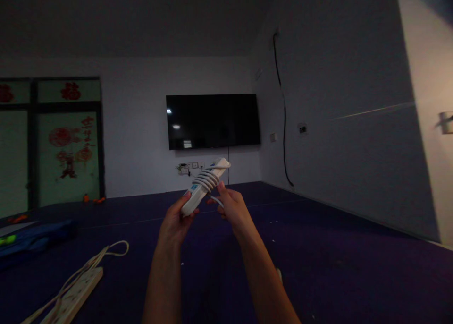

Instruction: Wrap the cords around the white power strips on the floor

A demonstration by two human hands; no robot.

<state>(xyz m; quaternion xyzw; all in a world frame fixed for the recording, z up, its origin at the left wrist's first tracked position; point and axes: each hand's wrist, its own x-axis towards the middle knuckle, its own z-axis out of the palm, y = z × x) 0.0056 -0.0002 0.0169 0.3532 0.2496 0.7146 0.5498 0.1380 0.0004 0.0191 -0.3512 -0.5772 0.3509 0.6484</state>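
My left hand (176, 220) is closed around the near end of a white power strip (198, 190), held up at chest height and tilted up to the right. Several turns of its white cord (208, 178) are wound round the strip's middle. My right hand (230, 204) is just right of the strip, its fingers pinched on the loose part of the cord near the windings. Both forearms reach up from the bottom of the view.
A second white power strip (72, 295) with a loose looped cord (113, 249) lies on the dark blue floor at lower left. A blue object (35, 236) lies at far left. A black television (213, 121) hangs on the far wall; a black cable (283, 111) runs down the right wall.
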